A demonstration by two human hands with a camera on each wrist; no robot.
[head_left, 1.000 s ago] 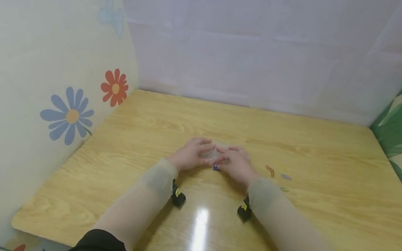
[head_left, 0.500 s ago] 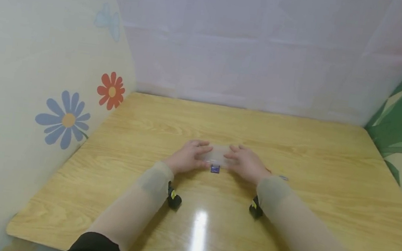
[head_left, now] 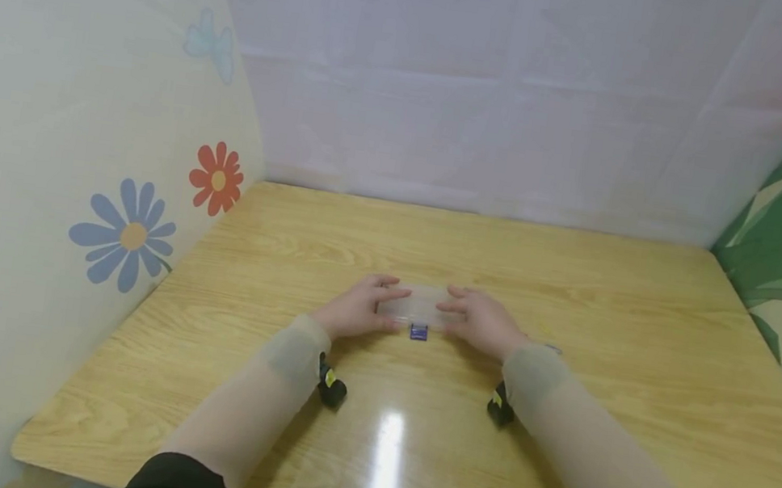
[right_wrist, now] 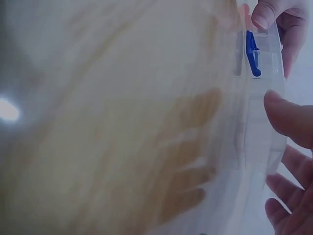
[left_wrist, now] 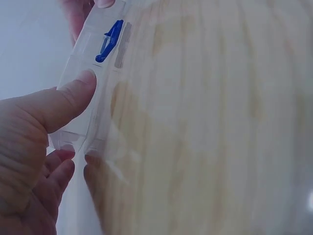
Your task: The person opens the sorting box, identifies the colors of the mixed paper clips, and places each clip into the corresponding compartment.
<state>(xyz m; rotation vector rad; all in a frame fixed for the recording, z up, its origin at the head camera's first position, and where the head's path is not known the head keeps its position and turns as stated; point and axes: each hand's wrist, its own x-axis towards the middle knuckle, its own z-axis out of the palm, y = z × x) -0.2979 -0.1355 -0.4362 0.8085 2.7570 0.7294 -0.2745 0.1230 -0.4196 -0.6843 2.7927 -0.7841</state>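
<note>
A clear plastic box (head_left: 420, 306) lies on the wooden table between my hands. On its near side a blue latch (head_left: 419, 332) hangs at the middle; close up in the left wrist view, the same latch (left_wrist: 110, 41) slants out from the box wall. My left hand (head_left: 363, 306) grips the box's left end, thumb on the near wall and fingers around the end. Opposite it, my right hand (head_left: 487, 323) holds the right end, its thumb (right_wrist: 288, 117) along the near wall. My fingers partly cover both ends of the box.
Just beyond my right wrist, a bluish paper clip (head_left: 554, 349) and a faint yellow one (head_left: 545, 326) lie on the table (head_left: 613, 287). A pale curtain stands behind the table, and a flower-printed wall (head_left: 84, 117) borders its left side.
My hands have spread apart to the two ends of the box, the right one moving rightward, uncovering the latch and the box's top. The orange and green clips are now hidden by my right hand and arm.
</note>
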